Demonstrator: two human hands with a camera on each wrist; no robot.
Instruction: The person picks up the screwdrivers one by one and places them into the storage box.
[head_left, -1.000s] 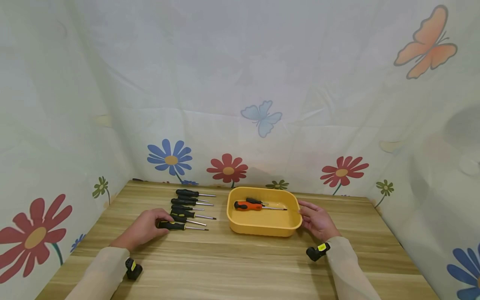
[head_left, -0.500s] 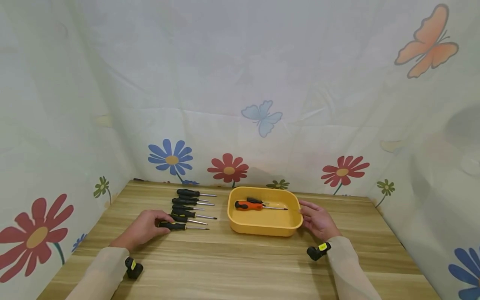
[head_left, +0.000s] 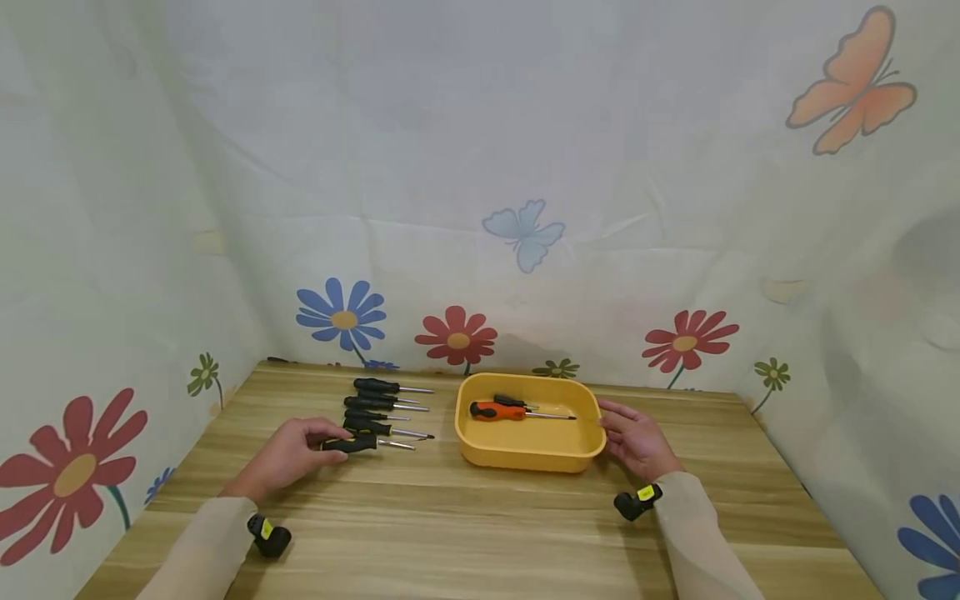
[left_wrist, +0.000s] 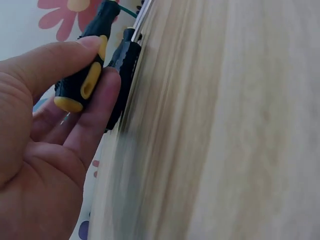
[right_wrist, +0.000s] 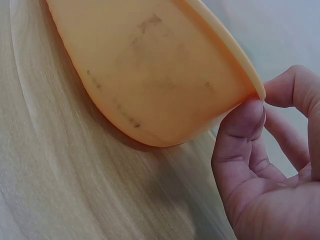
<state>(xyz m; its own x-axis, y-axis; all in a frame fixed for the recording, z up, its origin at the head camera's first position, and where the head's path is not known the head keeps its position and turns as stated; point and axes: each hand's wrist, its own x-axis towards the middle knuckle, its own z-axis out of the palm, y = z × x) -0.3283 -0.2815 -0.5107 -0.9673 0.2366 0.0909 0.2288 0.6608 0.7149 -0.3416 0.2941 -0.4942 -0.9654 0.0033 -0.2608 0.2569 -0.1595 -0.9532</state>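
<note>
Between thumb and fingers, my left hand (head_left: 291, 454) pinches the handle of a black-and-yellow screwdriver (head_left: 354, 445). In the left wrist view this screwdriver (left_wrist: 82, 82) is raised over another dark-handled one (left_wrist: 125, 70) lying on the table. My right hand (head_left: 641, 443) pinches the right rim of a yellow plastic bin (head_left: 525, 460); the right wrist view shows thumb and index finger on that rim (right_wrist: 257, 90). Inside the bin lie an orange-and-black screwdriver (head_left: 498, 412) and a smaller black-handled one (head_left: 510, 402).
Several black-handled screwdrivers lie in a row behind the held one, the farthest screwdriver (head_left: 377, 386) near the back edge, shafts pointing right. They rest on a wood-grain table (head_left: 450, 533). A flower-and-butterfly printed curtain (head_left: 420, 167) encloses the back and sides.
The nearest screwdriver has come up off the table in my left hand and now overlaps the one behind it. My right hand and the bin stay put.
</note>
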